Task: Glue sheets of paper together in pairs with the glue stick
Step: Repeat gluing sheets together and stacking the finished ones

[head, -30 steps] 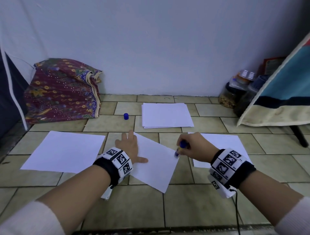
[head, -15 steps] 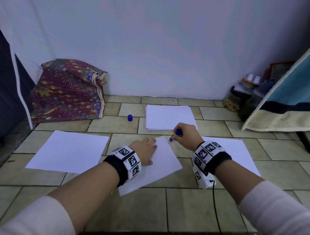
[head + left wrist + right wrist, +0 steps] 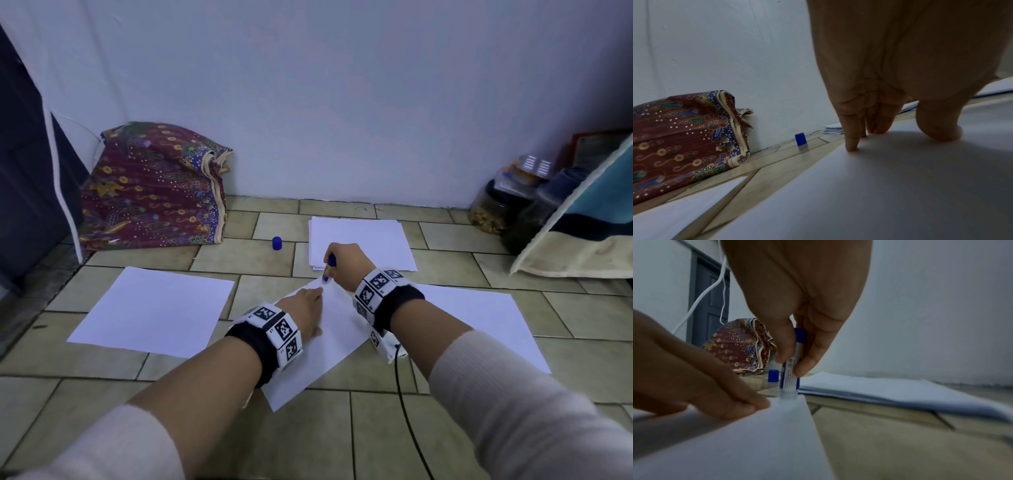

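A white sheet [image 3: 337, 337] lies slanted on the tiled floor between my arms. My left hand [image 3: 306, 310] presses it flat with straight fingers [image 3: 852, 142] near its far corner. My right hand [image 3: 346, 262] pinches an uncapped blue and white glue stick [image 3: 329, 268] [image 3: 791, 374], upright, its tip on the sheet's far corner [image 3: 789, 400]. The blue cap [image 3: 277, 243] [image 3: 800, 139] stands on a tile to the left. A stack of white paper [image 3: 363, 245] lies behind my hands. Single sheets lie at the left [image 3: 154, 310] and at the right [image 3: 486, 325].
A patterned folded cloth [image 3: 154, 195] leans against the wall at the back left. Jars [image 3: 496, 205] and a blue and cream fabric [image 3: 589, 226] fill the back right corner. A black cable [image 3: 407, 411] trails from my right wrist across the floor.
My right hand has carried the glue stick from the sheet's right corner up to its far corner. The sheet has turned under my left hand, which slid toward the far corner.
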Demonstrator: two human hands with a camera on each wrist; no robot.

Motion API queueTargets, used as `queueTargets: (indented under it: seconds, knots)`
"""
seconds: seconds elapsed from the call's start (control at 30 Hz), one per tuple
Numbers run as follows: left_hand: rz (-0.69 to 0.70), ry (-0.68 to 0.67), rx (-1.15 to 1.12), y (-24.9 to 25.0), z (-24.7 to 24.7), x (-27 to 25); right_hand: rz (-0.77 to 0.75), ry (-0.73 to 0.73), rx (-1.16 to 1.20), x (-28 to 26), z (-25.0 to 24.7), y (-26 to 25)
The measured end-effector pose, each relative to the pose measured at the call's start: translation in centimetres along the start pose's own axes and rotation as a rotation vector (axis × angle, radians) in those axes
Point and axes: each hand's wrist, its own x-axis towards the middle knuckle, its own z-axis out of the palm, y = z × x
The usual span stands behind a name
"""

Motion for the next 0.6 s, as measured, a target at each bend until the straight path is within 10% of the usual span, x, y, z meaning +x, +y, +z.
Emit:
queueTargets:
  seconds: [0.6]
  knots:
    - [0.013, -0.04, 0.069, -0.1, 0.4, 0.4, -0.103, -0.143, -0.208, -5.5, -1.5, 3.4]
